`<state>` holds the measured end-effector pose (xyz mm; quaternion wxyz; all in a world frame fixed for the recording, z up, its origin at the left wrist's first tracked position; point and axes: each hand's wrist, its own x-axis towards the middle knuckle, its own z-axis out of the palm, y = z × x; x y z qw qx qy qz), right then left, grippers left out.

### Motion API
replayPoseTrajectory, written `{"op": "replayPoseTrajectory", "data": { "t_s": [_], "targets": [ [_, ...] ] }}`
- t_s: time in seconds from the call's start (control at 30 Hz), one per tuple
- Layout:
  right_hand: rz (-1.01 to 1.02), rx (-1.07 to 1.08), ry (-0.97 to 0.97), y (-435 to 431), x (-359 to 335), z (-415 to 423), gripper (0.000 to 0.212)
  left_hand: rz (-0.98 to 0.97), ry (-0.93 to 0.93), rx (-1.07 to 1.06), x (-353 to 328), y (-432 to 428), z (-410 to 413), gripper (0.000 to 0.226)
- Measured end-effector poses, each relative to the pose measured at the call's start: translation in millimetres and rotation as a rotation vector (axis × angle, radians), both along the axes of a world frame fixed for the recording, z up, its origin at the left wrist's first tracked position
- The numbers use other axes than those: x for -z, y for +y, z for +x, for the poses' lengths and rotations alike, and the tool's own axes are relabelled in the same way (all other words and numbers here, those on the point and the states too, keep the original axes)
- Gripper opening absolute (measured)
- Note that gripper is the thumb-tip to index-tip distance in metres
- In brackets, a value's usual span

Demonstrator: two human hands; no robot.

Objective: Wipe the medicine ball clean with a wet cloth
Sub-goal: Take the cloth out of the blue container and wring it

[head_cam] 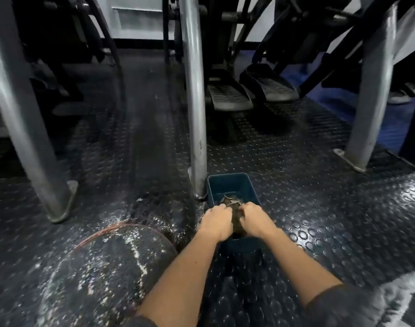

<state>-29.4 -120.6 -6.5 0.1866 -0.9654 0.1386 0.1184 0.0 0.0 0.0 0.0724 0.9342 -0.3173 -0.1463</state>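
Black medicine ball (107,274), white-streaked, perhaps dusty; left hand (217,221) and right hand (256,220) clutch the cloth (230,201).

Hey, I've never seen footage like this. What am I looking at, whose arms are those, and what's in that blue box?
One camera, worn on a person's head, looks down at their own bare arms. The left hand and right hand both grip a dark cloth over a small blue tub on the studded rubber floor. Water inside isn't visible. At lower left sits the medicine ball, black, speckled with white marks. Behind stand metal posts and a gym machine's pedals.
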Motion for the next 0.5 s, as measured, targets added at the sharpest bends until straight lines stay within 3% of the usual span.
{"op": "replayPoseTrajectory", "data": {
  "t_s": [0.1, 0.3, 0.5],
  "targets": [
    [-0.005, -0.008, 0.107, -5, 19, 17, 0.031, 0.078, -0.068, 0.001, 15, -10, 6, 0.033],
    [-0.094, -0.054, 0.29, -10, 49, 29, 0.058, 0.264, -0.104, -0.051, 44, -30, 12, 0.045],
    [-0.207, -0.048, 0.234, -9, 59, 30, 0.044, 0.462, -0.159, -0.031, 54, -42, 17, 0.038]
  ]
}}
